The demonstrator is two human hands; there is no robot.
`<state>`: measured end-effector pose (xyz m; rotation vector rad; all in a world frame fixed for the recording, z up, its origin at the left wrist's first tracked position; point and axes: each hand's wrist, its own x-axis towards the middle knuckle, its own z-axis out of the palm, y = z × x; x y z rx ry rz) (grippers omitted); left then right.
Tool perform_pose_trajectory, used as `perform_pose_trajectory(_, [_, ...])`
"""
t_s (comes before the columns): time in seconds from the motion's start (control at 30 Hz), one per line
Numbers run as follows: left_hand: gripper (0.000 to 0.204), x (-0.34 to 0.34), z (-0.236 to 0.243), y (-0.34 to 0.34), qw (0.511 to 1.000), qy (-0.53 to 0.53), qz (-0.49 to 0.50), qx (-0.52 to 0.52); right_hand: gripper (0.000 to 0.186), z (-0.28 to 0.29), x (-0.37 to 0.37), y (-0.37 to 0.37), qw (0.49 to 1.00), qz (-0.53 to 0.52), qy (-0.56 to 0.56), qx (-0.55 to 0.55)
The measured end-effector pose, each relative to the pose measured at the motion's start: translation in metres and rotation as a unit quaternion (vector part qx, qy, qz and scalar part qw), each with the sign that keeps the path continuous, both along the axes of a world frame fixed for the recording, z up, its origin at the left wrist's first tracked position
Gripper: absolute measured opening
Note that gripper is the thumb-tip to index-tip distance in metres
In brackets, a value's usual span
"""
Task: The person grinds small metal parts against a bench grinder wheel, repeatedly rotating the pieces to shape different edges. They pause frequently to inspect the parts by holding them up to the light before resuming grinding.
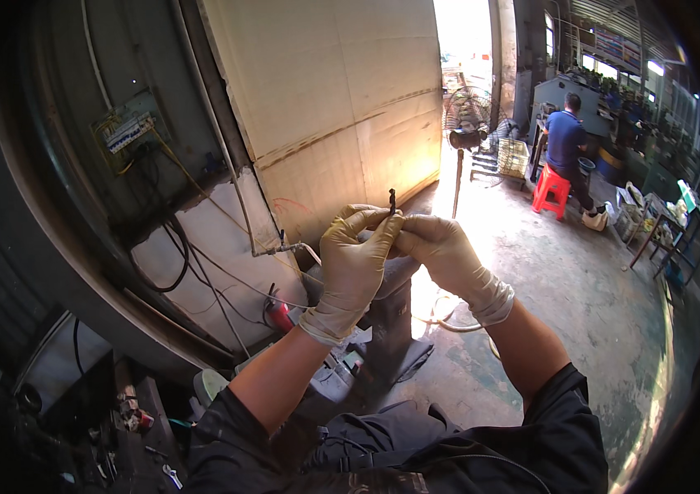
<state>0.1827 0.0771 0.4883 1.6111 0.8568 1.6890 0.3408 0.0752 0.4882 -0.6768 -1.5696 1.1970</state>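
A small dark drill bit (392,198) with twisted flutes points upward from between my fingertips. My left hand (352,262), in a pale yellowish glove, pinches it between thumb and forefinger. My right hand (446,253), gloved alike, comes in from the other side, its closed fingertips meeting the left ones around the bit's lower end. That end is hidden by the fingers. Just below and beyond both hands stands a dark grey pedestal (391,317), its top partly covered by them.
A red fire extinguisher (278,311) stands left of the pedestal, near hoses and cables on the wall. Tools, including a wrench (171,476), lie at lower left. Farther off are a pedestal fan (467,138) and a person (565,152) on a red stool (551,194).
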Motion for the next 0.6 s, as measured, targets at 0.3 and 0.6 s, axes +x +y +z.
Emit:
perform_pose_trajectory(0.3, [0.011, -0.003, 0.007, -0.007, 0.999, -0.037, -0.009, -0.031, 0.026, -0.006, -0.006, 0.007, 0.999, 0.036, 0.033, -0.003])
perform_pose_trajectory(0.6, [0.01, -0.003, 0.01, -0.006, 0.999, -0.027, 0.004, -0.026, 0.025, -0.008, -0.008, 0.013, 0.998, 0.037, 0.05, 0.006])
